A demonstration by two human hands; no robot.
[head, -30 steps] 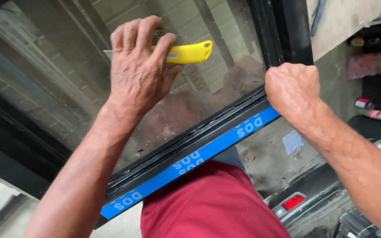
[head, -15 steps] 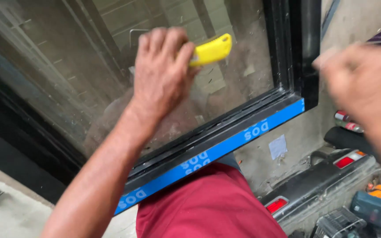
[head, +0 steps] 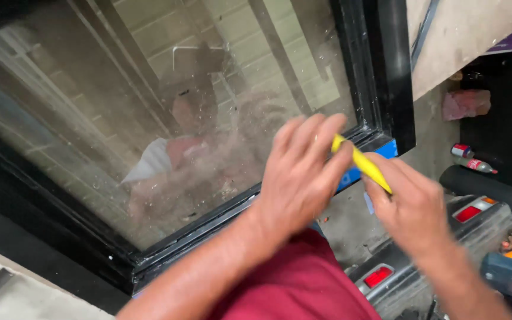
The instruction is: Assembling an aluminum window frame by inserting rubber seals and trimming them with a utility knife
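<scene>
I hold the yellow scraper (head: pixel 362 165) between both hands: my left hand (head: pixel 300 178) fingers close on its upper end, my right hand (head: pixel 413 207) fingers grip its lower end. It is over the black window frame (head: pixel 386 77) corner; the glass (head: pixel 149 118) lies open to the left.

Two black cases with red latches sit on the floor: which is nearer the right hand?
The upper case, just beyond the right hand; the other black case lies lower, beside the red-clothed leg.

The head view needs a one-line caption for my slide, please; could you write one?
Both hands, left hand and right hand, grip a yellow scraper beside a dusty black-framed window pane.
</scene>
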